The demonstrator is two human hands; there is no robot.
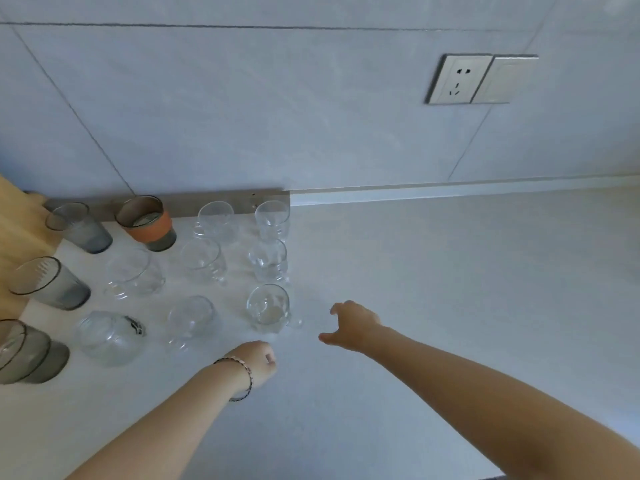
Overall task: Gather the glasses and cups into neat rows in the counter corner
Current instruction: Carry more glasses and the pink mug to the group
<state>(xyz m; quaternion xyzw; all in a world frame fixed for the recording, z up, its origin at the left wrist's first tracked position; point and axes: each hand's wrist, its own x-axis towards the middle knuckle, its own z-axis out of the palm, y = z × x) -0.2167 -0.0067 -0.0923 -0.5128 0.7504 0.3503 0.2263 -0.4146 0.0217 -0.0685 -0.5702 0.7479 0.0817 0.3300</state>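
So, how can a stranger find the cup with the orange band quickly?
Start at the grey strip along the wall's foot, above the counter. In the back row, the cup with the orange band stands second from the left. Its neighbours are plain grey or clear glass.

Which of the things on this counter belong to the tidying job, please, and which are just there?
Part of the job:
- smoky grey tumblers
- brown glass cup with an orange band
- clear glass cups
- round clear glass jar

Just there:
- wooden board
- white wall socket
- beaded bracelet on the left wrist
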